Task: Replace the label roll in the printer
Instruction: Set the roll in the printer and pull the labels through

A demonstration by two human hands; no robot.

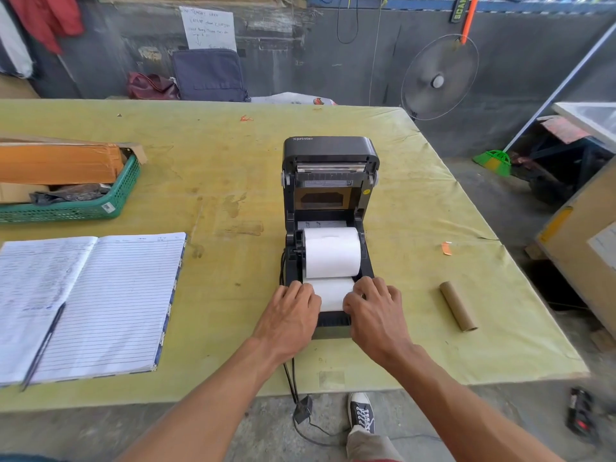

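Label roll (332, 251) in open printer (330, 181), both hands flat, pressing its paper: left (289, 316), right (376, 315).

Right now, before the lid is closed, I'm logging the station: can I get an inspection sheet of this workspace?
Surface: table under a stained yellow-green cover.
Job's things: printer with lid open; white label roll seated inside, paper strip drawn forward over the front; empty cardboard core lying on the table, to the printer's right.
Clutter: open lined notebook with pen; green basket holding boxes; orange scrap.
Hands: left hand and right hand pressing on the strip's two edges.
Cables: black leads hang off the near table edge to an adapter on the floor.
Surroundings: concrete wall, fan, bags, broom.
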